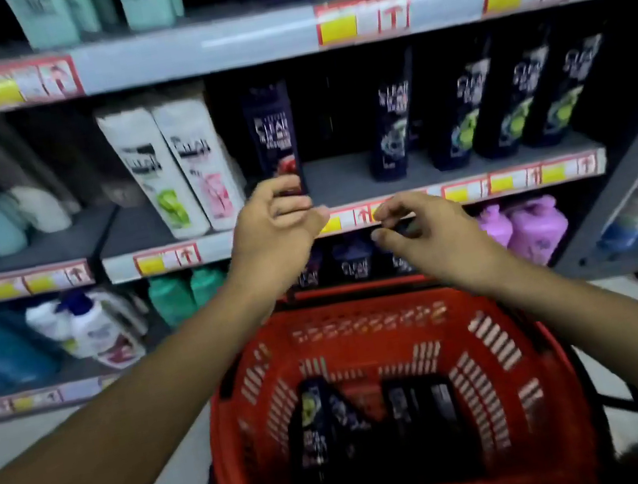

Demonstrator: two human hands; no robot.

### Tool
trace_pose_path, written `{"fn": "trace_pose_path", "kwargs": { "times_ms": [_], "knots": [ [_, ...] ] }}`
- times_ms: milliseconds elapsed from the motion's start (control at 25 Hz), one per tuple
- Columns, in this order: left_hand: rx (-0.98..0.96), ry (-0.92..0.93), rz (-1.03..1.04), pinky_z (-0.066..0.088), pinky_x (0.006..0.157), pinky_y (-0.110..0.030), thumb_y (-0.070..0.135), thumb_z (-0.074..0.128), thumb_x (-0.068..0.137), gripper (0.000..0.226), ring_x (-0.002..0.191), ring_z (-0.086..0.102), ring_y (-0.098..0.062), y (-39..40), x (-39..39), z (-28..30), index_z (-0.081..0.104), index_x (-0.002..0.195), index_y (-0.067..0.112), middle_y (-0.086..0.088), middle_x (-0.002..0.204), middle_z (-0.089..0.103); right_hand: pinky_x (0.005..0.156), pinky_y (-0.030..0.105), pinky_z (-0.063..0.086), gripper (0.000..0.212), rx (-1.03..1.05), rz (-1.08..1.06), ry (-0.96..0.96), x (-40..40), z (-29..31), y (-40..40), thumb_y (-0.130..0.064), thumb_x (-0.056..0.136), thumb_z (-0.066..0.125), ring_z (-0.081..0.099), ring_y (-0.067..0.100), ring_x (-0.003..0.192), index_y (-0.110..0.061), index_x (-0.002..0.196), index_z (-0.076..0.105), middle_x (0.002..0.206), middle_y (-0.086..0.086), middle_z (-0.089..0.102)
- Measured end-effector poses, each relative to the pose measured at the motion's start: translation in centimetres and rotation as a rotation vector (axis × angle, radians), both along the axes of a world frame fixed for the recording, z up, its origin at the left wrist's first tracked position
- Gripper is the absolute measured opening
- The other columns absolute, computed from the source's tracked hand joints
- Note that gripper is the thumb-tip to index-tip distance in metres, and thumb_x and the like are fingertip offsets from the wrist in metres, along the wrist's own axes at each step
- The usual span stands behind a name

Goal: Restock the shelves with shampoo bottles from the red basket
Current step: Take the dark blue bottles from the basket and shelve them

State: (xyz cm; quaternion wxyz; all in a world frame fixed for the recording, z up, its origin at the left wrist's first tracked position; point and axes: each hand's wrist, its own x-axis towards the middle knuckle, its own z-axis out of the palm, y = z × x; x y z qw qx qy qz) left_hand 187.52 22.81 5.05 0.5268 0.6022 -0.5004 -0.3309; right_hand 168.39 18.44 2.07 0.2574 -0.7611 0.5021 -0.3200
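Observation:
A dark shampoo bottle [274, 135] with a red mark stands upright at the front of the middle shelf [345, 180]. My left hand [273, 228] grips its base with curled fingers. My right hand [420, 229] hovers just right of it, in front of the shelf edge, fingers loosely curled with nothing plainly in them. Below my arms stands the red basket [362, 310]. Several dark shampoo bottles [318, 423] lie in its bottom. More dark bottles of the same brand [391, 128] stand further right on the middle shelf.
Two white bottles [178, 168] stand left of the held bottle. A gap of bare shelf lies between the held bottle and the dark row. Dark bottles [353, 265] and purple bottles [534, 227] fill the lower shelf. A grey shelf upright [637, 188] is at right.

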Motion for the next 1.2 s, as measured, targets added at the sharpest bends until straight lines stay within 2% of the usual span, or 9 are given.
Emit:
{"fn": "trace_pose_path", "kwargs": {
  "times_ms": [120, 240, 320, 520, 680, 840, 960, 1040, 1200],
  "knots": [
    [0.181, -0.012, 0.009, 0.05, 0.073, -0.008, 0.006, 0.075, 0.086, 0.046, 0.083, 0.065, -0.008, 2.5, 0.8, -8.6, 0.057, 0.129, 0.006, -0.007, 0.099, 0.07, 0.085, 0.03, 0.049, 0.02, 0.131, 0.047, 0.237, -2.6, -9.5, 1.8, -0.025, 0.09, 0.074, 0.068, 0.022, 0.095, -0.015, 0.107, 0.069, 0.103, 0.001, 0.071],
    [0.346, 0.005, 0.0, 0.053, 0.088, -0.027, 0.008, 0.076, 0.086, 0.046, 0.088, 0.068, -0.013, 3.8, 2.0, -14.0, 0.057, 0.128, 0.011, -0.01, 0.107, 0.073, 0.084, 0.03, 0.046, 0.031, 0.423, 0.2, 0.723, -4.7, -16.0, 2.5, -0.035, 0.092, 0.071, 0.066, 0.027, 0.106, -0.015, 0.115, 0.068, 0.11, 0.005, 0.071],
    [0.45, 0.026, 0.002, 0.053, 0.098, -0.037, 0.01, 0.078, 0.084, 0.047, 0.092, 0.07, -0.014, 3.9, 2.9, -16.1, 0.058, 0.126, 0.016, -0.007, 0.108, 0.075, 0.079, 0.029, 0.046, 0.031, 0.584, 0.286, 0.823, -4.4, -19.9, 3.0, -0.038, 0.091, 0.071, 0.066, 0.026, 0.101, -0.016, 0.112, 0.068, 0.104, 0.004, 0.07],
    [0.502, 0.018, 0.083, 0.055, 0.096, -0.036, 0.01, 0.077, 0.085, 0.051, 0.099, 0.07, -0.013, 4.0, 4.7, -18.8, 0.056, 0.129, 0.023, 0.003, 0.103, 0.076, 0.07, 0.031, 0.052, 0.036, 0.964, 0.147, 0.342, 3.4, -28.6, 4.4, -0.047, 0.093, 0.068, 0.065, 0.023, 0.082, -0.015, 0.109, 0.068, 0.091, 0.005, 0.067],
    [0.536, -0.025, 0.074, 0.047, 0.063, -0.002, 0.01, 0.075, 0.086, 0.053, 0.091, 0.067, -0.004, 3.6, 5.3, -20.0, 0.055, 0.133, 0.023, 0.003, 0.108, 0.074, 0.048, 0.003, 0.04, 0.049, 1.201, 0.167, 0.293, 10.9, -32.5, 6.6, -0.048, 0.089, 0.073, 0.054, 0.01, 0.072, -0.015, 0.124, 0.061, 0.105, 0.001, 0.059],
    [0.522, -0.153, -0.017, 0.044, 0.052, 0.002, 0.012, 0.071, 0.089, 0.049, 0.091, 0.065, -0.001, 3.1, 6.1, -20.1, 0.055, 0.133, 0.026, 0.006, 0.111, 0.071, 0.075, 0.038, 0.064, 0.05, 1.36, -0.018, 0.196, 13.1, -35.7, 8.7, -0.03, 0.068, 0.094, 0.073, 0.025, 0.081, -0.005, 0.105, 0.07, 0.099, 0.014, 0.075],
    [0.498, -0.306, -0.169, 0.056, 0.079, -0.015, 0.008, 0.068, 0.089, 0.044, 0.102, 0.067, -0.009, 3.1, 6.1, -20.5, 0.058, 0.129, 0.025, 0.004, 0.113, 0.069, 0.075, 0.038, 0.064, 0.069, 1.18, 0.004, 0.306, 11.0, -34.0, 8.4, -0.04, 0.047, 0.092, 0.074, 0.025, 0.086, -0.014, 0.108, 0.073, 0.099, 0.01, 0.076],
    [0.47, -0.455, -0.27, 0.052, 0.098, -0.028, 0.012, 0.069, 0.087, 0.045, 0.108, 0.066, -0.014, 3.1, 5.9, -21.2, 0.058, 0.127, 0.028, 0.004, 0.115, 0.068, 0.081, 0.035, 0.061, 0.064, 0.915, 0.072, 0.477, 8.6, -31.2, 7.6, -0.046, 0.056, 0.083, 0.073, 0.024, 0.095, -0.019, 0.113, 0.072, 0.105, 0.006, 0.076],
    [0.568, -0.632, -0.595, 0.038, 0.111, -0.023, 0.034, 0.082, 0.076, 0.083, 0.133, 0.05, -0.009, 2.8, 4.2, -20.7, 0.04, 0.149, 0.031, 0.008, 0.146, 0.052, 0.081, 0.027, 0.051, 0.047, 0.445, 0.183, 0.553, 2.9, -23.2, 5.2, -0.032, 0.066, 0.08, 0.07, 0.021, 0.103, -0.02, 0.111, 0.071, 0.11, 0.001, 0.072]
  ]
}}
